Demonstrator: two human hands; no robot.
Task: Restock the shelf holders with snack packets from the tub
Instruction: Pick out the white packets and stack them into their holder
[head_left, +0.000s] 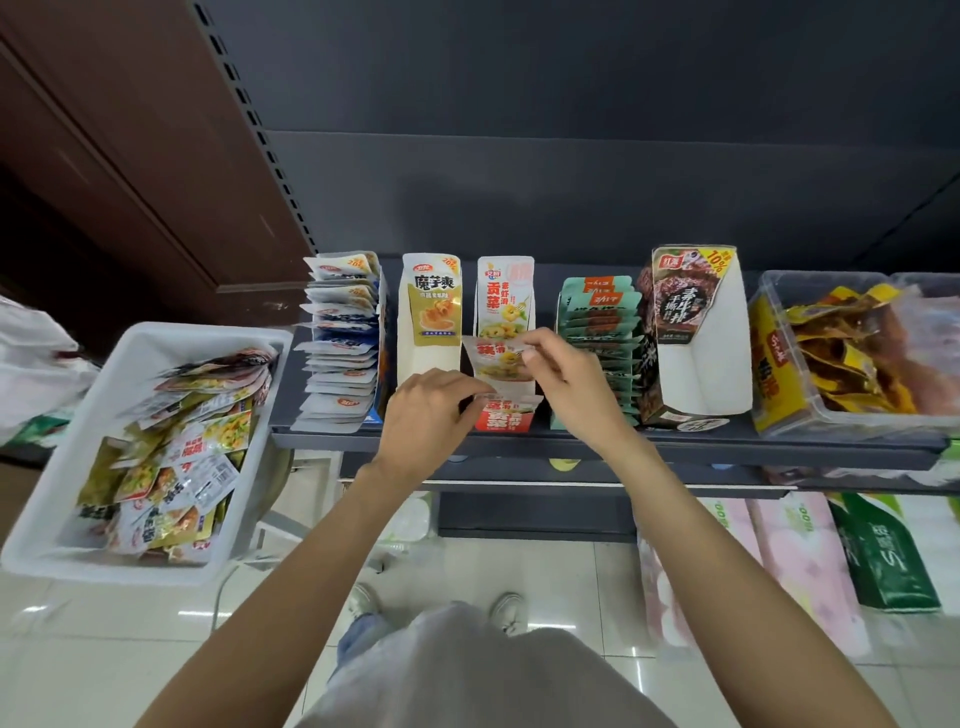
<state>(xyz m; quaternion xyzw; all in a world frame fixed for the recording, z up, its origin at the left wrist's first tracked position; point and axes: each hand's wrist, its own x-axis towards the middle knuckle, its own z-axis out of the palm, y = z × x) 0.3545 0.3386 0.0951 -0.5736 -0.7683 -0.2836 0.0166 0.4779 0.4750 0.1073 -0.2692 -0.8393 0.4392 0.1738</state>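
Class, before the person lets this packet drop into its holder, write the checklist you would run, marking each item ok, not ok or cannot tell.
1. Right hand pinches the white-and-orange snack packet: ok.
2. Left hand steadies the packet's lower edge: ok.
3. Packet matches the white-and-orange card holder: ok.
4. Holder has room: ok.
5. Packet seated fully: cannot tell.
6. White plastic tub still stocked: ok.

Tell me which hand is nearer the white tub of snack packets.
Left. The left hand is at the holder's front, closer to the white tub; the right hand is farther right.
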